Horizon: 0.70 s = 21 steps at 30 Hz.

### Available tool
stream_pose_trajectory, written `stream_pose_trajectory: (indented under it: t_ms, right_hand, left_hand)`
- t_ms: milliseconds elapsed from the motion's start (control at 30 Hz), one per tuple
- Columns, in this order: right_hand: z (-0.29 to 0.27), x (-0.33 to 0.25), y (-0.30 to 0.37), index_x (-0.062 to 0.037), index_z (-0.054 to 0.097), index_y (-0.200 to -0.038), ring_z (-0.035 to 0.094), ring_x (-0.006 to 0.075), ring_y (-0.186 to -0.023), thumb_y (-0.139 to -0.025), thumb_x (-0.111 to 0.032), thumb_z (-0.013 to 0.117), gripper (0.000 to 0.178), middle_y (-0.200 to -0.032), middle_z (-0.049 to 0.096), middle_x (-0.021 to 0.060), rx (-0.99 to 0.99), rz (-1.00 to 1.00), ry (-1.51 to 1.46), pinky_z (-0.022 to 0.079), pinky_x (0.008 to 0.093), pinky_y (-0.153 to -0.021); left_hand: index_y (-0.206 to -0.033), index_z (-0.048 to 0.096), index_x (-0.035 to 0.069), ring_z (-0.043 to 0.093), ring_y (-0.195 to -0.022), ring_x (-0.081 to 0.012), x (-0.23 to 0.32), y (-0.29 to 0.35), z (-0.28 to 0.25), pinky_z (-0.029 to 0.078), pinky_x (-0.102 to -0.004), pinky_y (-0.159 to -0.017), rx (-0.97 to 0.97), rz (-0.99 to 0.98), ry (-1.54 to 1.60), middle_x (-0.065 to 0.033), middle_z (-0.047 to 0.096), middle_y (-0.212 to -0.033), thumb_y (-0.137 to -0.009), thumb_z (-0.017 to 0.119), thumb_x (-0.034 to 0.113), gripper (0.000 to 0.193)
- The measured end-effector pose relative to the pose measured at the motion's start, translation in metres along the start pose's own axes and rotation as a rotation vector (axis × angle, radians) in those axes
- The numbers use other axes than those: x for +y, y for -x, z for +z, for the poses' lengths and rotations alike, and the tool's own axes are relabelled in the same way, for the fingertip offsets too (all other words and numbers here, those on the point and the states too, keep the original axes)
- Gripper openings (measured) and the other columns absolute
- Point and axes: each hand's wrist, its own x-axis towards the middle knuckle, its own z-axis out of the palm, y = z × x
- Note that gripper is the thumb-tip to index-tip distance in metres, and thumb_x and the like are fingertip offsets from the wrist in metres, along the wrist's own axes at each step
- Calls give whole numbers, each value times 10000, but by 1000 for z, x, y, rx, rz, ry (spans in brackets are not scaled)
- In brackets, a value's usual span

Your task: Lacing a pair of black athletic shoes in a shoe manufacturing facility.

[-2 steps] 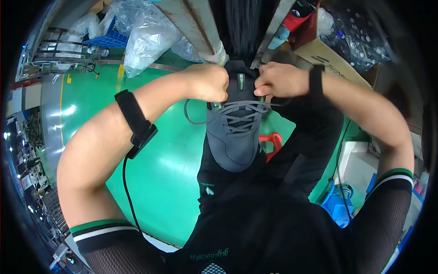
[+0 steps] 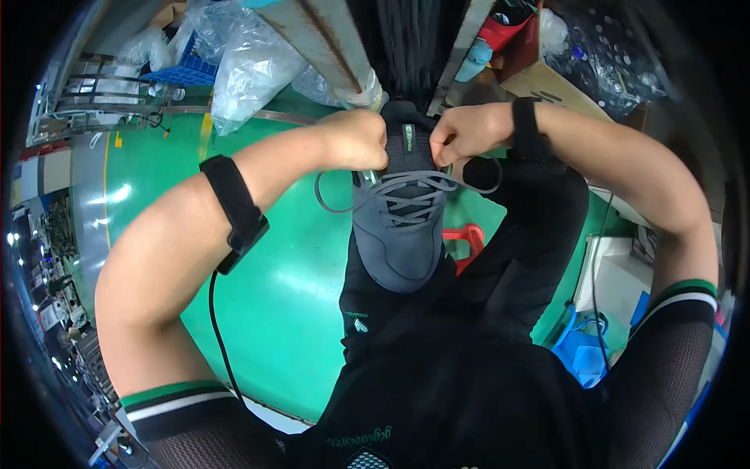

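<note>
A dark grey sneaker lies with its toe toward me and its tongue at the far end. The grey shoelace criss-crosses its front. At the shoe's left collar, my left hand is closed in a fist; a lace loop hangs beside it and runs up under the fingers. My right hand pinches near the top right eyelets, thumb and forefinger together. On that side the other lace end curls in a loop below the hand. What lies inside both grips is mostly hidden.
Metal posts rise just beyond the shoe. Clear plastic bags and a blue crate are at the far left, a cardboard box at the far right. A red plastic piece and a blue stool show lower down.
My right hand has shifted slightly left along the shoe's collar. The right lace end, stretched out sideways before, now bends back in a loop. My left hand has barely moved.
</note>
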Motion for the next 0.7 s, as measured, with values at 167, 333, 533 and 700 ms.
stream_pose_trajectory:
  t_ms: [167,333,533,700]
  right_hand:
    - [40,10,4,-52,713,-840,576,256,-761,-788,-135,650,116,-819,583,88,564,-230,74,476,377,-723]
    - [78,-7,10,-70,698,-799,518,231,-871,-810,-133,681,66,-813,519,68,984,-523,-86,434,348,-795]
    - [83,-11,54,-43,667,-1014,519,85,-816,-930,-148,604,148,-897,558,-18,977,-510,-767,429,243,-761]
    - [88,-8,68,-46,504,-1329,514,91,-1015,-967,-362,550,482,-1141,587,31,1032,-344,-825,415,265,-886]
  left_hand:
    - [-800,668,17,587,-742,-175,-17,-5,31,461,-333,-712,126,-73,512,-81,633,-745,-837,660,184,171]
    - [-814,618,5,494,-776,-95,-16,9,56,404,-262,-717,485,247,676,-14,568,-843,-921,589,133,169]
    - [-866,675,5,465,-724,-70,5,51,67,383,-228,-675,825,613,893,27,511,-804,-926,579,111,156]
    - [-1410,412,7,497,-1096,-174,-73,19,135,383,-338,-921,798,-169,1298,-101,567,-1218,-961,465,552,708]
